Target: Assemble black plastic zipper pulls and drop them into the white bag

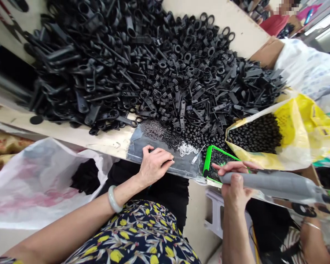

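My right hand [237,190] is wrapped round a grey electric screwdriver [277,184], its tip end over a green-rimmed tray [207,161] of tiny black parts. My left hand [154,163], with a pale bangle on its wrist, rests at the edge of a grey work mat [139,148]. Its fingers are curled with thumb and fingertips together; a bit of something dark shows by them, too small to name. Just beyond lie a little heap of silvery metal pieces [187,149] and a thin clear-handled screwdriver [198,154].
A large pile of black plastic parts [99,69] covers the table behind my hands. A yellow bag [299,128] holding small black pieces lies at the right. At the left hangs a white bag [44,183]. Another person's arm [313,238] shows at lower right.
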Motion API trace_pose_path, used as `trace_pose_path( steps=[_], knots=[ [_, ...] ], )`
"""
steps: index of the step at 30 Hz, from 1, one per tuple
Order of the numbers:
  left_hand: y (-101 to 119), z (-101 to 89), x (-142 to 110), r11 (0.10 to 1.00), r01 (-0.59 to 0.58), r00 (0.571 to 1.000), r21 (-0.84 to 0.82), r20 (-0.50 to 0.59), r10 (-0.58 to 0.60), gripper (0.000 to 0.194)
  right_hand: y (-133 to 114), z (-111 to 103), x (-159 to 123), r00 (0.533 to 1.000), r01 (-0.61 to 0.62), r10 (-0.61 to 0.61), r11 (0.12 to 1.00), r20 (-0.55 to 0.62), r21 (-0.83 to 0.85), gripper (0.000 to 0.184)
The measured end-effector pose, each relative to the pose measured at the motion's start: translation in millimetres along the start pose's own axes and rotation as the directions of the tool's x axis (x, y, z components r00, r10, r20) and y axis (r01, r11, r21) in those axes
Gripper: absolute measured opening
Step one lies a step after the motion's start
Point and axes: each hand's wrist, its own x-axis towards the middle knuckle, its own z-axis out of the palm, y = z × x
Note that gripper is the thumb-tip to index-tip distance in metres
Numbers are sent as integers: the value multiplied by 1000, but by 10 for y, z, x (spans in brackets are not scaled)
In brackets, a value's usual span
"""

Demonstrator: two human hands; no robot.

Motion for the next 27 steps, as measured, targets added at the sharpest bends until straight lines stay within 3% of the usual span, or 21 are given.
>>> trace_pose_path(
  steps=[2,5,8,11,18,27],
  knots=[
    [-12,5,-11,1000,-7,1000,5,5,7,7,-35,251,21,996,57,-62,996,70,73,42],
    [-36,6,-19,1000,-10,1000,11,7,10,8,-80,662,-7,989,120,-134,978,70,169,31],
    [-39,-4,-11,1000,-6,1000,14,16,6,9,-95,1010,-72,991,105,-117,982,70,159,23],
    [-15,-23,11,1000,9,999,11,34,-9,13,-58,1215,-106,990,98,-111,986,89,134,21],
    [29,-57,36,999,43,998,-3,49,-43,13,98,1357,-47,990,114,-135,947,48,300,27],
    [37,-72,45,999,33,998,7,47,-33,17,117,1379,-48,989,94,-112,981,100,171,24]
  ],
)
